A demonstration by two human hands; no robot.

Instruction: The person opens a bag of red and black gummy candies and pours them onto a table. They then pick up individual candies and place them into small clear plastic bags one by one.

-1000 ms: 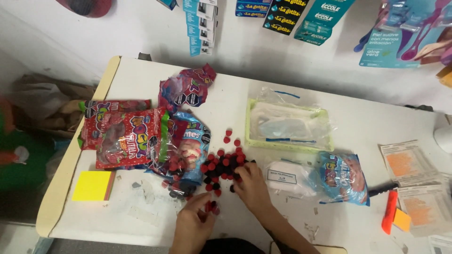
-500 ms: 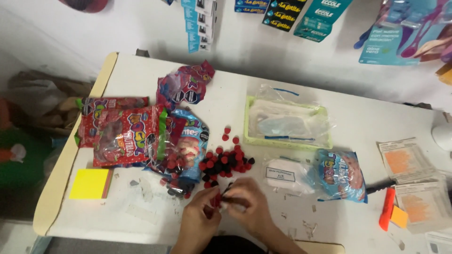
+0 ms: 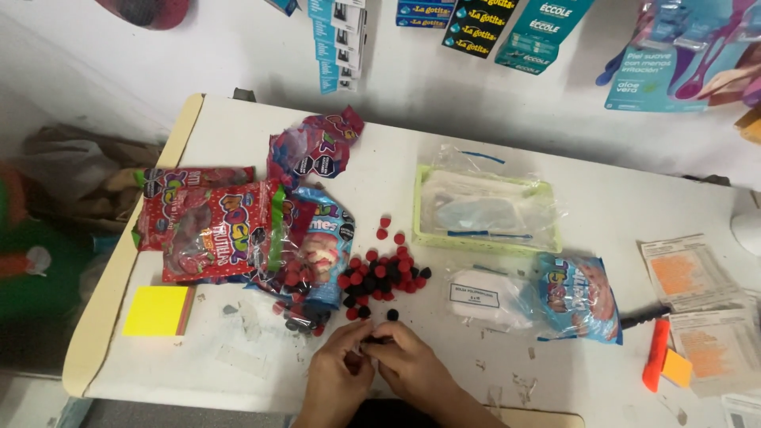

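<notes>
My left hand (image 3: 339, 372) and my right hand (image 3: 416, 366) meet at the near edge of the white table (image 3: 238, 131). Their fingertips are pinched together on a small dark candy (image 3: 372, 342). Just beyond them lies a loose pile of red and black round candies (image 3: 382, 271). To the left of the pile, an opened blue candy bag (image 3: 326, 238) spills more candies. Red candy bags (image 3: 208, 231) lie further left. Whether the hands also hold a clear wrapper cannot be told.
A green tray (image 3: 485, 244) with clear plastic bags stands behind the pile. To the right are a white packet (image 3: 482, 295), a blue bag (image 3: 580, 297), an orange marker (image 3: 655, 357) and printed papers (image 3: 688, 276). A yellow notepad (image 3: 157, 311) lies at the near left. Packaged goods hang on the wall.
My right hand has drawn back from the candy pile toward me. It has joined the left hand, and the fingertips of both now pinch together at the table's near edge.
</notes>
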